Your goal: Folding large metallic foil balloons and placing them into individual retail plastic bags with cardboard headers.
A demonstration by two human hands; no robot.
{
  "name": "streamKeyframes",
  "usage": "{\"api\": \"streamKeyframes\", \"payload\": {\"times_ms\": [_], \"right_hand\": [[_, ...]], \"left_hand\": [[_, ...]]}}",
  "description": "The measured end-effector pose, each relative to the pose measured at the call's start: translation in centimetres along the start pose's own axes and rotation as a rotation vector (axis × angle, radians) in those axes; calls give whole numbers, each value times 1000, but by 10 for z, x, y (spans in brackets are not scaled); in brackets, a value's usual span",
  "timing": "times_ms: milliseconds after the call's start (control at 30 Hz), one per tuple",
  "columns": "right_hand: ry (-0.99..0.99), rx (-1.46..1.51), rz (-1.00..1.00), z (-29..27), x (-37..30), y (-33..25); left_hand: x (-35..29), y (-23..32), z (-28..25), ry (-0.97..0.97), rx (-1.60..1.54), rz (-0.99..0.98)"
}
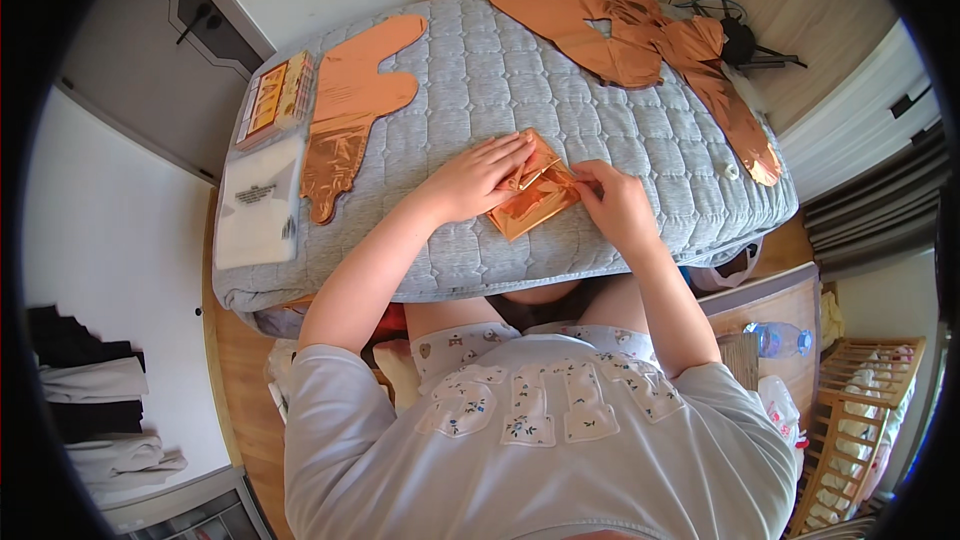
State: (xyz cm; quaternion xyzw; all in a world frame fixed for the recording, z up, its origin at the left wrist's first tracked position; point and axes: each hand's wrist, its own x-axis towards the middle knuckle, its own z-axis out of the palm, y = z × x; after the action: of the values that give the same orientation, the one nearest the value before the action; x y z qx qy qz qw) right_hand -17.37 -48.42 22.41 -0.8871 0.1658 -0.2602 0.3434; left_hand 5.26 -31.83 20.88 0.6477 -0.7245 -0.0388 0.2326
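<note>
A folded piece of shiny copper-coloured foil, like a flat foil balloon (pixel 532 208), lies on the grey quilted mattress (pixel 450 90) in front of me. My left hand (pixel 485 175) rests flat across its left and upper part, fingers stretched out. At its right edge, my right hand (pixel 612 202) pinches the foil between thumb and fingers. A loose flap stands up a little between the two hands. Another flat foil balloon (pixel 365 85) is spread out at the left, its lower part darker and creased. At the far right lies a third, crumpled foil balloon (pixel 635 35).
On the mattress's left side are a patterned box (pixel 275 100) and a white plastic packet (pixel 258 205). A black stand with thin legs (pixel 740 42) sits at the far right corner. Beyond the right edge are a large plastic bottle (pixel 778 339) and a wooden slatted rack (pixel 850 430).
</note>
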Motion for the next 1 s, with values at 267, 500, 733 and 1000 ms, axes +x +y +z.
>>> {"api": "streamKeyframes", "payload": {"times_ms": [267, 500, 733, 1000], "right_hand": [[74, -200, -253, 6, -3, -2], [-43, -351, -341, 2, -8, -7], [75, -294, -322, 12, -28, -19], [120, -136, -165, -9, -17, -4]], "left_hand": [[1, 1, -3, -6, -22, -9], [1, 4, -7, -15, -15, 30], [0, 1, 2, 7, 149, 80], [1, 5, -1, 11, 167, 68]]}}
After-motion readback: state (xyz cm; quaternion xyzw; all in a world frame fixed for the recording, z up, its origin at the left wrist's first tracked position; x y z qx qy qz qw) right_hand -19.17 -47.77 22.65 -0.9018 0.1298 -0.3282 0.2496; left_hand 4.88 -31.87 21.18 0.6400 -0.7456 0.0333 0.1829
